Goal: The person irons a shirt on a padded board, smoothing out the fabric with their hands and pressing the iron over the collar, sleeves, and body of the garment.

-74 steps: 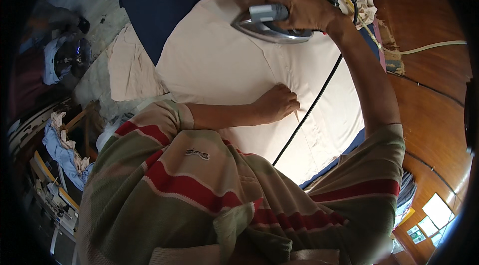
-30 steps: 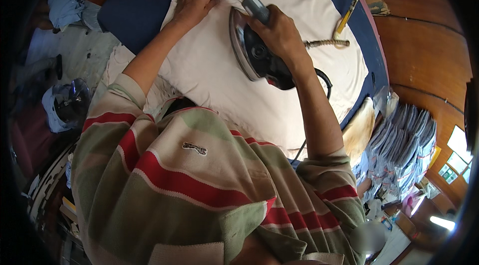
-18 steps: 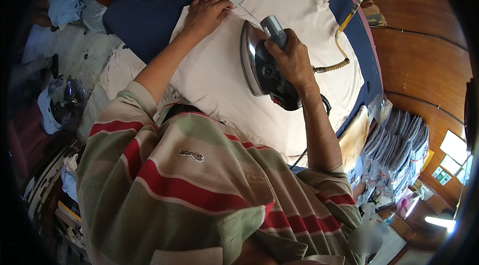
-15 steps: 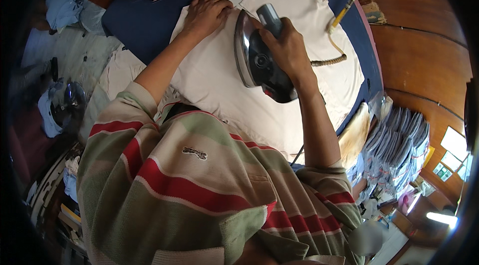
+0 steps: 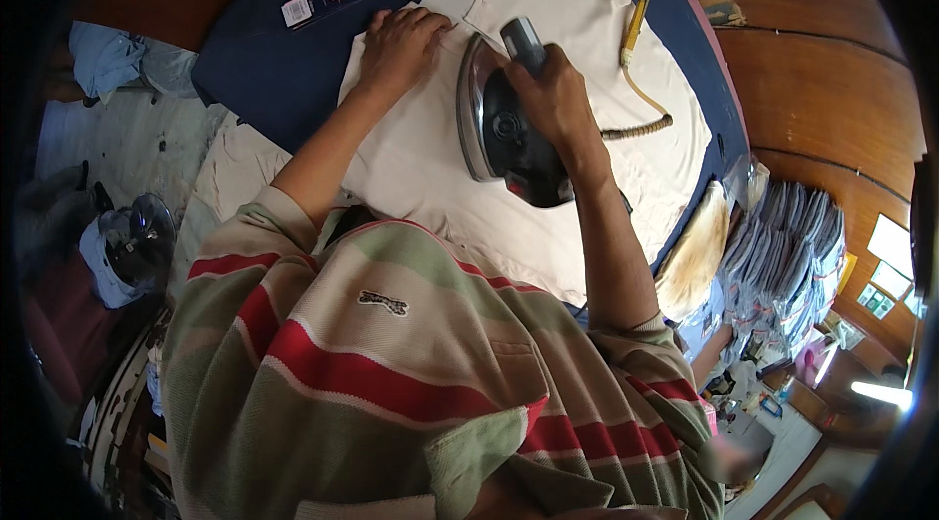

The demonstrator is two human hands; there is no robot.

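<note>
A cream T-shirt lies spread over a dark blue ironing surface. My right hand is wrapped round the grey handle of a black steam iron, whose metal soleplate edge faces left over the shirt. Whether the soleplate touches the fabric all along cannot be made out. My left hand rests on the shirt near its neckline, fingers stretched out, holding nothing. A dark blue hang tag with a white label lies beyond that hand, beside the collar.
A hose with a coiled section runs from the iron toward the far right. Stacked grey-blue garments in clear plastic stand at the right, beside a scorched tan pad. A fan is at the left; a wooden panel borders the right.
The iron and my right hand have shifted very slightly left and down in the picture. The hose has swung left, and my left hand stays on the shirt.
</note>
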